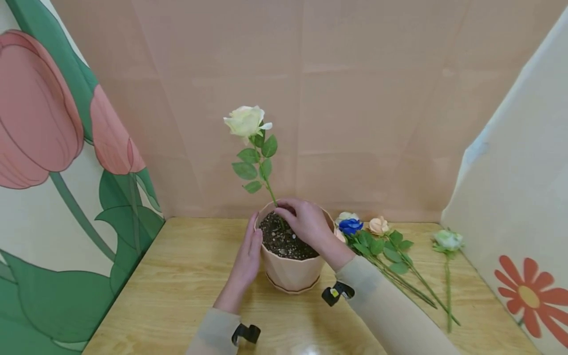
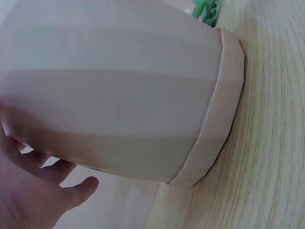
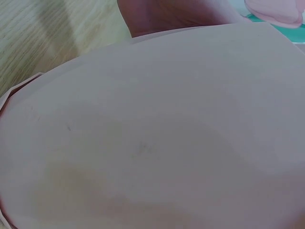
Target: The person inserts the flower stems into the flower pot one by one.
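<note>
A white rose (image 1: 245,122) with green leaves stands tilted a little to the left, its stem reaching down to the dark soil (image 1: 289,245) in a pale pink flowerpot (image 1: 295,271). My right hand (image 1: 306,222) reaches over the pot's rim and pinches the rose's stem low down, close above the soil. Against the pot's left side rests my left hand (image 1: 249,249), its fingers fairly straight. In the left wrist view this hand (image 2: 43,186) lies along the pot's wall (image 2: 109,100). The pot's wall (image 3: 157,129) fills most of the right wrist view, hiding the right hand's fingertips.
Right of the pot, several cut roses lie on the wooden table (image 1: 191,276), among them a blue rose (image 1: 350,226) and a peach rose (image 1: 378,225). A pale green-white rose (image 1: 447,240) lies apart, farther right. A saucer (image 1: 293,290) sits under the pot. A pinkish backdrop (image 1: 355,98) hangs behind.
</note>
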`<state>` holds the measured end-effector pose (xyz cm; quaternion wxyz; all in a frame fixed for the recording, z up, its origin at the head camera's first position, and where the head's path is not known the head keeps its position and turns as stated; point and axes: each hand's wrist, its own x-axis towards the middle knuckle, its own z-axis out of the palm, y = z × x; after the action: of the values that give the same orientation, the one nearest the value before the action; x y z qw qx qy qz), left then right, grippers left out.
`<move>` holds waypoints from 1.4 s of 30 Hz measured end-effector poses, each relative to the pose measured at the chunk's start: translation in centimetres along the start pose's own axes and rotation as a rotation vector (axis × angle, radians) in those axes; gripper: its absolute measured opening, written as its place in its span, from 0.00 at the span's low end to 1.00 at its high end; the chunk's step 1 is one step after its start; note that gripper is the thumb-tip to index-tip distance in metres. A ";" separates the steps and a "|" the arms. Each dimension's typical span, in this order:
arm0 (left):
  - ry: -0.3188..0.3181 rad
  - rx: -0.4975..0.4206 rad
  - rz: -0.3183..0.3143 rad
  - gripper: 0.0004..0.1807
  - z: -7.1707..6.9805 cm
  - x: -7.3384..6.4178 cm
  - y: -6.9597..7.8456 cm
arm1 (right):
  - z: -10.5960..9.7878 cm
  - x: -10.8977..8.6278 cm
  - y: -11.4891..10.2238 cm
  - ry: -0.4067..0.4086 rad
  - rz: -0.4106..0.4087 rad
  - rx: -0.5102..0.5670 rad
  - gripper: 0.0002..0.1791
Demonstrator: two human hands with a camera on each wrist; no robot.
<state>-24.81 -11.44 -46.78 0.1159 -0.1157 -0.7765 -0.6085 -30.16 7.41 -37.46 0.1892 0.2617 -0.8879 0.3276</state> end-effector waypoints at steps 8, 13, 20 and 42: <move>0.002 0.005 0.012 0.33 0.1 0.1 -0.2 | -0.3 -0.1 0.0 -0.016 0.071 0.051 0.15; 0.002 0.003 0.006 0.33 0.1 0.1 -0.2 | -1.0 -0.1 0.1 -0.026 0.087 0.136 0.17; 0.002 -0.001 -0.001 0.33 0.1 0.1 -0.2 | -3.5 -0.7 0.1 -0.001 0.108 0.173 0.17; 0.009 0.008 -0.028 0.33 0.4 -0.2 0.2 | -12.6 -8.1 6.5 0.046 0.223 0.030 0.19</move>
<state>-24.58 -11.01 -46.72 0.1113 -0.1018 -0.7799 -0.6074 -25.51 22.90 -35.72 0.1678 0.1568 -0.9019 0.3658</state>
